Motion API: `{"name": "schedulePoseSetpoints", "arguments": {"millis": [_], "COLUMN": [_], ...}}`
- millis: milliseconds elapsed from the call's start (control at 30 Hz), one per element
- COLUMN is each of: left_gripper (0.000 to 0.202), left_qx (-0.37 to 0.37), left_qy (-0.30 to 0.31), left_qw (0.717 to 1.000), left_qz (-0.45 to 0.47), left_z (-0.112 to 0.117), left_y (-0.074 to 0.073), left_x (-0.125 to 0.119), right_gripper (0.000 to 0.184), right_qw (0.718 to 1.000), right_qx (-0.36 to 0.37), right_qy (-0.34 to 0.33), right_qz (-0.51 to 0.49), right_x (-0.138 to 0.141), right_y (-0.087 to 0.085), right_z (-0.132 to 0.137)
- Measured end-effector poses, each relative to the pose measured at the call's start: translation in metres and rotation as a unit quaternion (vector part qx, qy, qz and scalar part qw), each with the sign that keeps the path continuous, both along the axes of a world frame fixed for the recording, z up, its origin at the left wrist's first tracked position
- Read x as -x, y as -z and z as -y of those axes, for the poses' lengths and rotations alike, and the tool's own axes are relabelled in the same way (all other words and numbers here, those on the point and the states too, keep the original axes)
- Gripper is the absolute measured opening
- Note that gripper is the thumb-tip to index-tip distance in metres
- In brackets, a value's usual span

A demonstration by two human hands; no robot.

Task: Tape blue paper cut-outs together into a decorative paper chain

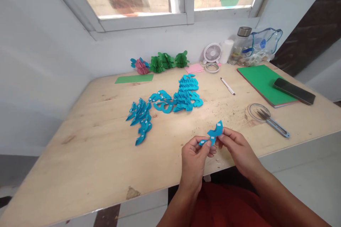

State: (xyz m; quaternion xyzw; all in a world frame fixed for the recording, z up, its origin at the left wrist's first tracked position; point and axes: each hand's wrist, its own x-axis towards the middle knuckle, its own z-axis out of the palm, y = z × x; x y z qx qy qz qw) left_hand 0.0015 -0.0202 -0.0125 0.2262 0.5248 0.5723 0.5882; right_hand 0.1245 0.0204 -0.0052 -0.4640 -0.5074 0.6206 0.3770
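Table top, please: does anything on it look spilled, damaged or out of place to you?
Slightly. Dark crumbs lie scattered beside the clear lid, and the table has a chipped patch at its front edge. The left hand and right hand pinch a blue cutout normally.

Blue paper cutout [214, 134], pinched between left hand [195, 156] and right hand [238, 149] over wooden table [93, 156]. Behind: blue cutout piles [165, 104], green notebook [263, 83] bearing phone [293, 91], pen [227, 86].
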Motion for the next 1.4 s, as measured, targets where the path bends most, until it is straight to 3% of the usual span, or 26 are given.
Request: {"name": "schedulePoseSetpoints", "arguments": {"millis": [133,233,333,500,633,700,733,800,967,1100,1267,1400], "left_gripper": [0.011,0.01,0.012,0.015,0.017,0.021,0.024,0.026,0.03,0.028,0.058,0.05], "left_qx": [0.006,0.001,-0.009,-0.011,-0.003,0.008,0.027,0.055,0.163,0.272,0.309,0.259], "left_qy": [-0.001,0.008,0.019,0.028,0.019,-0.049,-0.106,-0.169,-0.216,-0.186,-0.114,-0.122], "left_qw": [1.0,1.0,0.999,0.998,0.992,0.967,0.937,0.903,0.826,0.76,0.674,0.667], "left_qz": [-0.016,-0.018,-0.025,-0.053,-0.123,-0.25,-0.332,-0.391,-0.495,-0.56,-0.662,-0.688], "left_z": [-0.001,-0.002,-0.002,-0.001,-0.006,-0.009,-0.011,-0.011,-0.001,0.004,0.007,0.014], "left_y": [0.002,0.003,0.003,0.002,0.002,0.001,0.0,-0.001,0.004,0.013,0.019,0.024], "left_x": [0.001,0.001,-0.001,-0.006,0.018,0.047,0.064,0.102,0.173,0.188,0.182,0.184], "right_gripper": [0.013,0.014,0.028,0.029,0.03,0.03,0.03,0.031,0.03,0.029,0.027,0.026], "right_qw": [0.998,0.999,0.999,0.999,0.998,0.996,0.996,0.995,0.994,0.992,0.988,0.984], "right_qx": [0.022,0.017,0.016,0.034,0.025,0.021,0.019,0.015,-0.009,-0.016,-0.045,-0.079], "right_qy": [0.0,0.017,0.044,0.013,-0.016,-0.017,-0.013,-0.001,0.033,0.058,0.084,0.092], "right_qz": [-0.057,-0.026,0.017,0.024,0.057,0.081,0.091,0.102,0.105,0.114,0.12,0.133], "right_x": [0.0,0.0,0.0,0.001,0.001,-0.003,-0.005,-0.01,-0.023,-0.028,-0.033,-0.035], "right_y": [0.002,0.004,0.007,0.013,0.016,0.018,0.02,0.023,0.03,0.031,0.028,0.027], "right_z": [-0.003,-0.004,-0.004,-0.003,-0.004,-0.005,-0.005,-0.006,-0.008,-0.012,-0.024,-0.034]}}
